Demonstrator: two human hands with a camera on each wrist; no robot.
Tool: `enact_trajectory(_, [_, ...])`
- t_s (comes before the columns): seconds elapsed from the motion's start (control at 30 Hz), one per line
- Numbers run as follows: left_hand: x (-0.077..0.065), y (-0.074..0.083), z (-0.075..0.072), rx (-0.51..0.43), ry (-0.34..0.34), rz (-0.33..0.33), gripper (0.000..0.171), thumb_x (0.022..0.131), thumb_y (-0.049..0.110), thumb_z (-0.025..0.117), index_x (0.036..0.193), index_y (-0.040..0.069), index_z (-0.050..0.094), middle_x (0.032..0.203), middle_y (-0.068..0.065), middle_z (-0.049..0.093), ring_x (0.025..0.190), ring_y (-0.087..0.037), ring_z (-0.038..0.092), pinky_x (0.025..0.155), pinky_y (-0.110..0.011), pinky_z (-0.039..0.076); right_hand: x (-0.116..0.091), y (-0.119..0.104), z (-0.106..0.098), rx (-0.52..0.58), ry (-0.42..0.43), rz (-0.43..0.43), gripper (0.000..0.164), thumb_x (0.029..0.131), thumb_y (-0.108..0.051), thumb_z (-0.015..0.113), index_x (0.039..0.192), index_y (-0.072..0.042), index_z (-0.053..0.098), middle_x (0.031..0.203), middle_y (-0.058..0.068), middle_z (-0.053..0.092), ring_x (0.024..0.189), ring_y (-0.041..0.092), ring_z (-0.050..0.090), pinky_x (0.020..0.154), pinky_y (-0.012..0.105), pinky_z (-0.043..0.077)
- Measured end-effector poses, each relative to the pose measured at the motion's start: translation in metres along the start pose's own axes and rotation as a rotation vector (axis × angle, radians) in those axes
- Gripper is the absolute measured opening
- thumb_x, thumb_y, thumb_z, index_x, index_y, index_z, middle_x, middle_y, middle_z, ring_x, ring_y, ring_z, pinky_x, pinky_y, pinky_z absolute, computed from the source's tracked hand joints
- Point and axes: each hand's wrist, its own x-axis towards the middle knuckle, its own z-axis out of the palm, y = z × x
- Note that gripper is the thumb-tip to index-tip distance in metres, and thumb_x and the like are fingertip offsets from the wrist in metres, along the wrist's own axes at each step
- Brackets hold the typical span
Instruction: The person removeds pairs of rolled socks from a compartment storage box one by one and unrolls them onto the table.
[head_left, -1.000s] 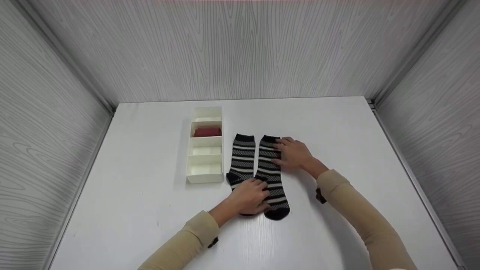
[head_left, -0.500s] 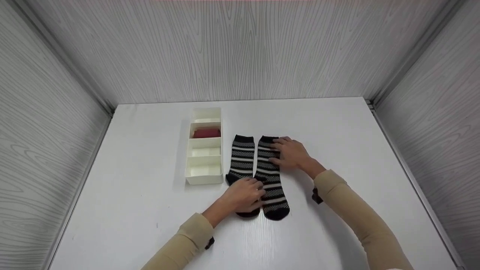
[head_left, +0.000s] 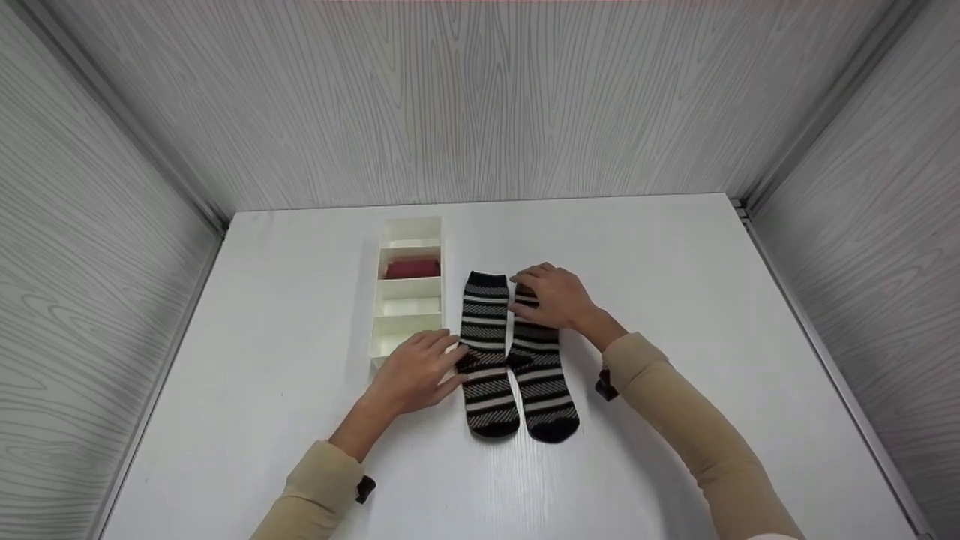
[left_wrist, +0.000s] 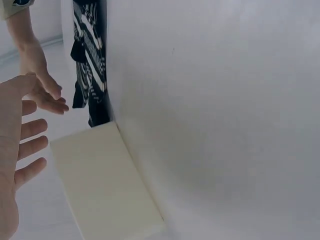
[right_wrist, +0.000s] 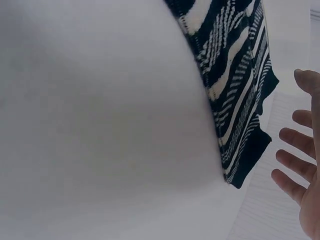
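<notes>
Two black, grey and white striped socks lie flat side by side, toes toward the person: the left sock (head_left: 486,322) and the right sock (head_left: 541,382). My left hand (head_left: 420,371) is beside the left sock's heel, its fingers spread and holding nothing; the left wrist view shows the same loose left hand (left_wrist: 12,145). Over the upper part of the right sock is my right hand (head_left: 555,296), hiding its cuff. In the right wrist view the right hand (right_wrist: 300,155) has extended fingers, apart from the striped socks (right_wrist: 235,95).
A white divided box (head_left: 409,322) stands left of the socks. One compartment holds a folded dark red cloth item (head_left: 412,268). My left hand partly covers the box's near end. Grey wood-grain panels (head_left: 480,105) enclose the white table (head_left: 637,247) at the back and sides.
My left hand has moved left off the socks, uncovering their lower parts. My right hand has shifted left, farther over the right sock's top. The socks stay nearly in place.
</notes>
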Motion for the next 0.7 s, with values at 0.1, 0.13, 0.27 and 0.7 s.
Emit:
enact_trajectory(0.1, [-0.011, -0.011, -0.003, 0.007, 0.01, -0.069, 0.045, 0.096, 0.046, 0.074, 0.126, 0.012, 0.072, 0.125, -0.009, 0.076, 0.122, -0.028, 0.07, 0.107, -0.04, 0.056, 0.007, -0.011, 0.002, 0.009, 0.009, -0.024, 0.059, 0.099, -0.056, 0.065, 0.143, -0.016, 0.065, 0.144, 0.01, 0.067, 0.133, 0.032, 0.062, 0.109, 0.052, 0.054])
enact_trajectory(0.13, [-0.014, -0.015, -0.003, 0.005, 0.013, -0.091, 0.047, 0.096, 0.046, 0.074, 0.127, 0.011, 0.072, 0.126, -0.009, 0.076, 0.122, -0.028, 0.07, 0.108, -0.041, 0.056, 0.01, -0.014, 0.002, 0.013, 0.014, -0.034, 0.059, 0.099, -0.056, 0.065, 0.143, -0.016, 0.065, 0.144, 0.01, 0.067, 0.133, 0.032, 0.063, 0.109, 0.052, 0.054])
enact_trajectory(0.27, [-0.027, -0.029, -0.002, 0.0, -0.007, -0.182, 0.055, 0.096, 0.048, 0.072, 0.133, 0.008, 0.069, 0.131, -0.012, 0.073, 0.127, -0.03, 0.067, 0.111, -0.043, 0.054, 0.019, -0.026, 0.005, 0.017, 0.027, -0.075, 0.056, 0.101, -0.054, 0.064, 0.142, -0.016, 0.066, 0.142, 0.011, 0.068, 0.131, 0.032, 0.064, 0.108, 0.051, 0.055])
enact_trajectory(0.7, [-0.044, -0.056, 0.002, -0.104, -0.234, -0.452, 0.087, 0.1, 0.064, 0.057, 0.158, 0.001, 0.044, 0.163, -0.023, 0.046, 0.154, -0.042, 0.041, 0.126, -0.055, 0.036, 0.053, -0.052, 0.005, -0.035, 0.036, -0.183, 0.049, 0.102, -0.05, 0.063, 0.138, -0.016, 0.068, 0.135, 0.008, 0.071, 0.125, 0.029, 0.067, 0.105, 0.048, 0.057])
